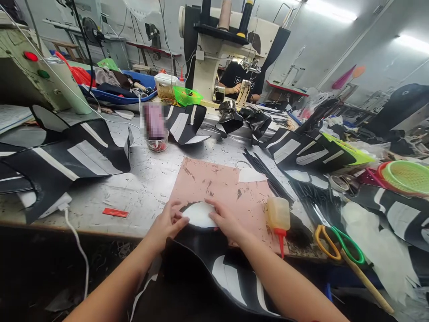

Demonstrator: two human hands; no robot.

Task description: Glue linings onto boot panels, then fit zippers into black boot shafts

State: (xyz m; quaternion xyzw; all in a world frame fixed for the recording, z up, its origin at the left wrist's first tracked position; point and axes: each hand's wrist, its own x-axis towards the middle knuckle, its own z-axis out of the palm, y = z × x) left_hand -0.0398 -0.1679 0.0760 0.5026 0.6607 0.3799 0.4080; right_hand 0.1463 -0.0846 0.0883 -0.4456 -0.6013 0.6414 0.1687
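Observation:
A black shoe-upper piece with white stripes (231, 273) hangs over the bench's front edge onto a pink work mat (221, 183). On its top lies a white oval patch (199, 215). My left hand (166, 223) presses the patch's left edge with bent fingers. My right hand (225, 220) lies flat on the patch's right side, fingers stretched forward. Neither hand grips anything.
A glue squeeze bottle with a red nozzle (279, 220) lies right of the mat, with scissors (335, 241) and a wooden stick beyond. Striped black pieces (77, 156) are piled left and right. A sewing machine (214, 49) and a seated person stand at the back.

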